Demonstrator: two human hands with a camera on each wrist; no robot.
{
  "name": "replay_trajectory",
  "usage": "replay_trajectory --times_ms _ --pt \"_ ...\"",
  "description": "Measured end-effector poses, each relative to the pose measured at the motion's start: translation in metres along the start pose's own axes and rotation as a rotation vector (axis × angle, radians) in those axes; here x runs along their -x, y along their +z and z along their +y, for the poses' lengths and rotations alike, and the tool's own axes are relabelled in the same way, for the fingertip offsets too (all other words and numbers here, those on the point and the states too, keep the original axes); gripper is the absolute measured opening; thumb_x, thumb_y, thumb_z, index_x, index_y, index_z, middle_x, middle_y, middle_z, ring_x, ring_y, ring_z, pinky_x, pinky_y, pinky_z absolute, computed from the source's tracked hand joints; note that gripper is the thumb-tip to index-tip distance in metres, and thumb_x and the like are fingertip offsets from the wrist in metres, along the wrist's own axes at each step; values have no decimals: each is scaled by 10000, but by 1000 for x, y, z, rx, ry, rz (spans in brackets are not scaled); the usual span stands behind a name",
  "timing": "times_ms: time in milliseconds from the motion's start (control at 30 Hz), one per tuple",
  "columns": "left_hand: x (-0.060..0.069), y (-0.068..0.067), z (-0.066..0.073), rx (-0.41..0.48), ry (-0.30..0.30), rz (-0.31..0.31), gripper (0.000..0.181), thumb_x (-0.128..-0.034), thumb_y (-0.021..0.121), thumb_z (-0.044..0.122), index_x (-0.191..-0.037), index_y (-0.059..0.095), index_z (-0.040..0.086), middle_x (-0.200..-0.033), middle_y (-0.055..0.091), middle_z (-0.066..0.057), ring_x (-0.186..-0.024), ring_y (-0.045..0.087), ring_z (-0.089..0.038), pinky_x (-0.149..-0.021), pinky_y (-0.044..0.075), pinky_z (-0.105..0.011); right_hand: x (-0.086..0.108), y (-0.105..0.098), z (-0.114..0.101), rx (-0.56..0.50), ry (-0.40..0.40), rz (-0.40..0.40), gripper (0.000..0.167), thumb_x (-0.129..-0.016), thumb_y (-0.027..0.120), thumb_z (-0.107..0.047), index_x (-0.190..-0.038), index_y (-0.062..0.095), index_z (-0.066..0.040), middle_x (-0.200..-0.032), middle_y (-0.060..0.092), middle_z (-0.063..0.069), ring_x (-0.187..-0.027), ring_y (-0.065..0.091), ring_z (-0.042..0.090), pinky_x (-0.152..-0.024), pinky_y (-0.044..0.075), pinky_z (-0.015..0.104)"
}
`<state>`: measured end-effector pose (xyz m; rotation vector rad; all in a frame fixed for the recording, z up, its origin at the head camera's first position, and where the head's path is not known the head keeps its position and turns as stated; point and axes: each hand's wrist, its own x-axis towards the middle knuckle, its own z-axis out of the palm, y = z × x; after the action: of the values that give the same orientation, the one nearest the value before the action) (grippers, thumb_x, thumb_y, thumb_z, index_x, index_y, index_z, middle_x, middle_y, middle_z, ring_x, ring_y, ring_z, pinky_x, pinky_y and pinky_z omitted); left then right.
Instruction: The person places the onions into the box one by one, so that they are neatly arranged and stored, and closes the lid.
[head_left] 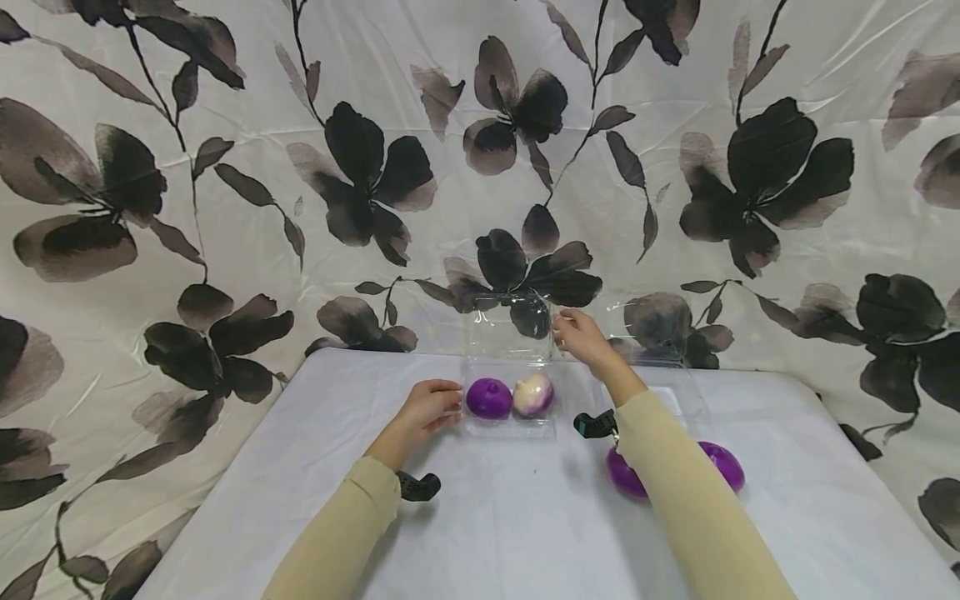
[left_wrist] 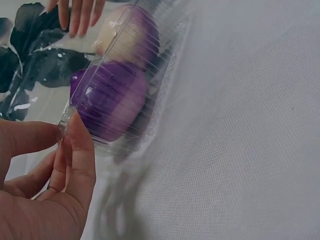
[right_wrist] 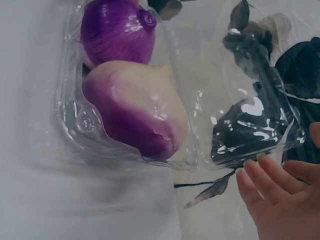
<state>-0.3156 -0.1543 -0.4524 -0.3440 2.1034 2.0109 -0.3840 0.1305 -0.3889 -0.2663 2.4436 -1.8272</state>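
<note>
A clear plastic clamshell box [head_left: 510, 429] stands at the back of the table with its lid [head_left: 498, 329] raised. Inside, side by side, are a purple onion [head_left: 489, 398] and a pale, purple-sided bulb [head_left: 533, 395], onion or turnip, I cannot tell. My left hand [head_left: 427, 410] is at the box's left side; in the left wrist view its thumb and fingers pinch the rim. Beside the lid's right edge is my right hand [head_left: 588, 340]. The right wrist view shows its fingers [right_wrist: 270, 182] extended at the lid's edge, apparently touching it.
A second clear plastic box [head_left: 686, 400] stands open to the right, partly behind my right forearm. Purple bulbs [head_left: 722, 467] lie on the white-covered table [head_left: 495, 533], partly hidden by the right sleeve. A flowered cloth [head_left: 420, 75] hangs behind the table.
</note>
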Motion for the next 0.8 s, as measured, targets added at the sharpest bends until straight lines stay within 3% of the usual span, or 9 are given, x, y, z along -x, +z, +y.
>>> replay_trajectory --times_ms 400,800 --pt "2 0 2 -1 0 5 323 -995 633 44 -1306 599 -33 -1131 606 -143 -919 603 -200 -726 624 -248 14 -3 -2 -42 -23 9 561 -1138 208 -288 -1413 414 156 -1373 480 399 -1328 481 499 -1158 412 547" --pt "-1 -2 0 4 9 -11 341 -1004 618 43 -1328 574 -52 -1148 593 -161 -937 593 -208 -744 627 -256 29 -3 -2 15 -29 -14 566 -1140 215 -294 -1271 506 174 -1304 520 361 -1286 517 482 -1126 466 497"
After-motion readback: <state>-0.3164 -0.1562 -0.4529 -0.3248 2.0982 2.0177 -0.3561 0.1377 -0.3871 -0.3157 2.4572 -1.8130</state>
